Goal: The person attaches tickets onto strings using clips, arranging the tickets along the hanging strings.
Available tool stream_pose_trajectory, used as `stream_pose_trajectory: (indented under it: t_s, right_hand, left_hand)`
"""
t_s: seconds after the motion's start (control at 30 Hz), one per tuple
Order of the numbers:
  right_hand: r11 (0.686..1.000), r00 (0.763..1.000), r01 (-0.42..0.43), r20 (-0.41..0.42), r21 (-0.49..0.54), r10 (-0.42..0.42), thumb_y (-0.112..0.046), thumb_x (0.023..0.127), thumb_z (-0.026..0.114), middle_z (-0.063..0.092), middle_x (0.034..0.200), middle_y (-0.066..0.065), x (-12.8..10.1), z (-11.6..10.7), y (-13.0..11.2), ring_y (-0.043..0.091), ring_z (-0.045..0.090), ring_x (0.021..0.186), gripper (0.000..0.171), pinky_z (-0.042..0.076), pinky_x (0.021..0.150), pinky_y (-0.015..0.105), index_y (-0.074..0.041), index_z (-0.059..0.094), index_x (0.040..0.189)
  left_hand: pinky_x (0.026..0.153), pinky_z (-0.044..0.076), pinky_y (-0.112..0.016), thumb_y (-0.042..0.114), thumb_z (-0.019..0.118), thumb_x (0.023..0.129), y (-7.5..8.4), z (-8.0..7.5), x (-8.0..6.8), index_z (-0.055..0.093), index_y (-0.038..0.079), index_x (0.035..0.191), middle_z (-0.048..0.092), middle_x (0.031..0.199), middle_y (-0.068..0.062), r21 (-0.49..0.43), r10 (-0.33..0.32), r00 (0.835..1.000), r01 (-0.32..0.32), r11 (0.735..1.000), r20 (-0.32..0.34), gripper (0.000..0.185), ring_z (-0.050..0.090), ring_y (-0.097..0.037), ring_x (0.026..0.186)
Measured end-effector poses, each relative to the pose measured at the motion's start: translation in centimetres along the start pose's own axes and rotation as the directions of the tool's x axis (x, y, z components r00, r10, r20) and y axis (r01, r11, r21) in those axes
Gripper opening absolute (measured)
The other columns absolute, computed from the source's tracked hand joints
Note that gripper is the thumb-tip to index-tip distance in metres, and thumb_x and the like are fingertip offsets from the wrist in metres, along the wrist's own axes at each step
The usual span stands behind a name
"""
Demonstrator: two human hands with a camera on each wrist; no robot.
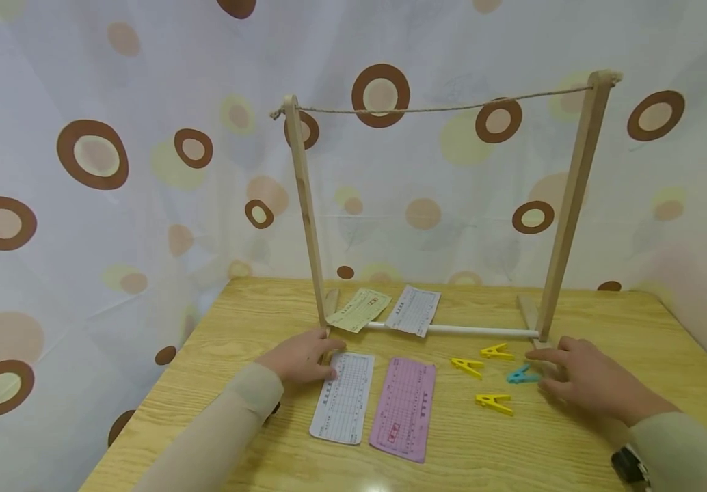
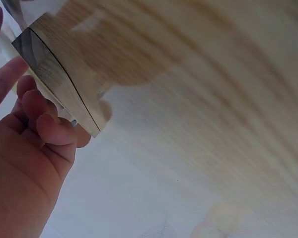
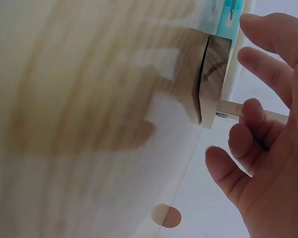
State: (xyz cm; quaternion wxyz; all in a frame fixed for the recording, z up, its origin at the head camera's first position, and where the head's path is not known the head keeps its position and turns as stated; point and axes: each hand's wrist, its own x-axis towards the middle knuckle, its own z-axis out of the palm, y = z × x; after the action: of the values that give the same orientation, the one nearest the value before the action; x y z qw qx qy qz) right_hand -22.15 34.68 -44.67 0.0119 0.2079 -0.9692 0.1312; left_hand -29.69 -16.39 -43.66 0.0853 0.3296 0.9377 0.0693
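hands [image 1: 446, 369] at wooden rack's [image 1: 565, 205] feet, table [image 1: 636, 328]

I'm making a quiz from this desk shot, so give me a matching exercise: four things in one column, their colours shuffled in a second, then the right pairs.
Things:
1. slip nearest the clips
2. slip by the left hand
3. clip nearest the right hand
4. clip nearest the camera

Colours:
A. yellow
B. white
C. pink
D. blue

Pairs: 1-C, 2-B, 3-D, 4-A
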Motion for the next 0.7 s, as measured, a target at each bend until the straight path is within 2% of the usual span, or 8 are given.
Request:
stream_pose_trajectory:
  t_s: [0.17, 0.27, 0.37, 0.4, 0.5, 0.6, 0.7]
  right_hand:
    - [0.998, 0.997, -0.044, 0.07, 0.054, 0.041, -0.034, 0.09, 0.077, 0.053, 0.093, 0.001, 0.7, 0.0, 0.2, 0.016, 0.043, 0.075, 0.043, 0.039, 0.063, 0.034, -0.017, 0.069, 0.129]
    - [0.996, 0.995, -0.05, 0.094, 0.073, 0.043, -0.033, 0.089, 0.078, 0.056, 0.099, 0.003, 1.0, 0.0, 0.1, 0.016, 0.048, 0.08, 0.041, 0.042, 0.066, 0.036, -0.019, 0.07, 0.126]
    - [0.994, 0.992, -0.067, 0.113, 0.081, 0.058, -0.033, 0.088, 0.079, 0.058, 0.104, 0.007, 1.2, -0.2, 0.0, 0.017, 0.051, 0.083, 0.042, 0.044, 0.067, 0.038, -0.019, 0.07, 0.126]
    - [0.992, 0.99, -0.079, 0.125, 0.096, 0.066, -0.032, 0.088, 0.078, 0.059, 0.106, 0.009, 1.2, -0.3, 0.0, 0.018, 0.051, 0.081, 0.043, 0.043, 0.066, 0.038, -0.018, 0.07, 0.128]
    - [0.987, 0.985, -0.1, 0.153, 0.123, 0.08, -0.031, 0.089, 0.078, 0.06, 0.111, 0.013, 1.2, -0.3, -0.1, 0.021, 0.054, 0.084, 0.046, 0.046, 0.067, 0.04, -0.014, 0.068, 0.131]
    - [0.983, 0.981, -0.114, 0.174, 0.147, 0.088, -0.031, 0.089, 0.077, 0.061, 0.113, 0.013, 1.2, -0.2, -0.2, 0.022, 0.054, 0.084, 0.048, 0.045, 0.068, 0.041, -0.011, 0.067, 0.132]
    - [0.985, 0.983, -0.102, 0.167, 0.14, 0.078, -0.032, 0.09, 0.077, 0.064, 0.115, 0.014, 1.2, -0.2, -0.2, 0.026, 0.058, 0.09, 0.045, 0.048, 0.073, 0.045, -0.012, 0.069, 0.129]
  left_hand:
    - [0.088, 0.047, -0.035, 0.043, 0.071, 0.094, -0.1, 0.2, 0.5, 0.059, 0.02, 0.143, 0.052, 0.112, 0.0, 0.026, -0.02, 0.999, 0.019, 0.999, 0.036, 0.056, 0.053, -0.015, 0.094]
    - [0.098, 0.047, -0.039, 0.041, 0.072, 0.094, 0.1, 0.2, 0.8, 0.06, 0.02, 0.141, 0.056, 0.126, -0.006, 0.024, -0.049, 0.998, 0.048, 0.999, 0.05, 0.052, 0.058, -0.021, 0.112]
    - [0.107, 0.042, -0.043, 0.037, 0.074, 0.093, 0.3, 0.1, 1.0, 0.062, 0.021, 0.137, 0.053, 0.139, -0.009, -0.01, -0.092, 0.995, 0.093, 0.996, 0.049, 0.049, 0.053, -0.026, 0.127]
    - [0.106, 0.042, -0.043, 0.036, 0.075, 0.092, 0.4, 0.0, 1.0, 0.063, 0.021, 0.135, 0.054, 0.138, -0.007, -0.023, -0.105, 0.993, 0.106, 0.994, 0.051, 0.047, 0.054, -0.026, 0.126]
    - [0.096, 0.048, -0.038, 0.033, 0.078, 0.09, 0.5, 0.0, 1.2, 0.068, 0.02, 0.124, 0.057, 0.118, -0.001, -0.039, -0.117, 0.992, 0.119, 0.992, 0.047, 0.037, 0.059, -0.02, 0.107]
    - [0.081, 0.047, -0.032, 0.031, 0.078, 0.089, 0.5, 0.0, 1.4, 0.071, 0.018, 0.109, 0.051, 0.097, 0.005, -0.027, -0.112, 0.993, 0.113, 0.993, 0.041, 0.025, 0.053, -0.013, 0.085]
    - [0.074, 0.045, -0.031, 0.029, 0.079, 0.089, 0.6, 0.1, 1.5, 0.071, 0.016, 0.093, 0.049, 0.09, 0.005, -0.034, -0.125, 0.992, 0.126, 0.991, 0.029, 0.016, 0.048, -0.012, 0.077]
